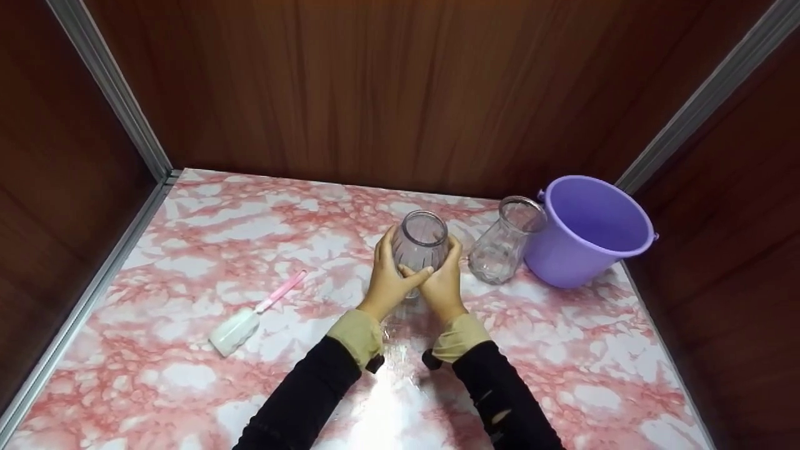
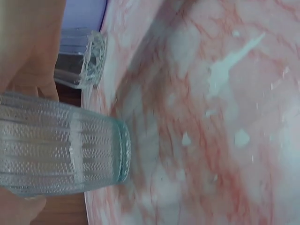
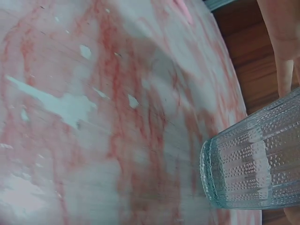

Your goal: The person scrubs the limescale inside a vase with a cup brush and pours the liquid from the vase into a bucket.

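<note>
A ribbed clear glass vase (image 1: 420, 253) is held between both hands near the middle of the table. The left hand (image 1: 384, 278) grips its left side, and the right hand (image 1: 445, 284) wraps round its right side, with the thumbs meeting at the front. Its round mouth faces up toward the head camera. Both wrist views show the vase's textured wall (image 2: 61, 145) and thick base, which hangs over the tabletop. To the right of the hands stands a second clear glass vase (image 1: 494, 253) with a flared rim.
A purple bucket (image 1: 559, 256) stands at the back right, beside the second vase. On the left lies a brush with a pink handle (image 1: 282, 291) and a white head (image 1: 235, 331). Water spots (image 3: 56, 105) wet the marbled table (image 1: 187, 250). Wood-grain panels (image 1: 350, 94) enclose it.
</note>
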The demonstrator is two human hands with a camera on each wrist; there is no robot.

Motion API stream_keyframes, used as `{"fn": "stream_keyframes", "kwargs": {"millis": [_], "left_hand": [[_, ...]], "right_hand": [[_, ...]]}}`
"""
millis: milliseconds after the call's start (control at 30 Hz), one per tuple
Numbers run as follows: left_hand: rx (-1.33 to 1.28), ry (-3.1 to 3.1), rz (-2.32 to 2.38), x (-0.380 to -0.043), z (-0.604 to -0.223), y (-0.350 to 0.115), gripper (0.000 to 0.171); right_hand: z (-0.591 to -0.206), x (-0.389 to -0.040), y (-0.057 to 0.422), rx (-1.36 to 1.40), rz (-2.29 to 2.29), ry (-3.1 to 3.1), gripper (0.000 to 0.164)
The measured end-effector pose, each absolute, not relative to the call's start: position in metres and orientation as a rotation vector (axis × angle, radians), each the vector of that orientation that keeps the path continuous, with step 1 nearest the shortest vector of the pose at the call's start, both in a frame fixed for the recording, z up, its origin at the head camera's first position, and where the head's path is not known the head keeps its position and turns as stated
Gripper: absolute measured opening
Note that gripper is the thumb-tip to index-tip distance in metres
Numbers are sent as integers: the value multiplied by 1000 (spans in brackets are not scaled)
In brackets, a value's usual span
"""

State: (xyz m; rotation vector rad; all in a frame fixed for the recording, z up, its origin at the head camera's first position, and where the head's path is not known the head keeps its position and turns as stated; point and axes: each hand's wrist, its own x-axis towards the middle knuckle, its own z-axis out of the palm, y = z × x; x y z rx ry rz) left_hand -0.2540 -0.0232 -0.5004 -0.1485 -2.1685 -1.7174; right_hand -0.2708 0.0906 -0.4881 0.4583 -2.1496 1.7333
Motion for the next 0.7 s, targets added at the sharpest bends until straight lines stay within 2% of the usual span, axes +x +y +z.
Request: {"fn": "stream_keyframes", "kwargs": {"millis": [333,700], "left_hand": [[-296,-2282,-1760,-252,-497,-41,109],[-212,-2315,-1742,-244,-497,-55,108]], "right_hand": [[-495,-261,89,562,1885,-2053,101],[-500,-258,79,600,1972,-2024,104]]}}
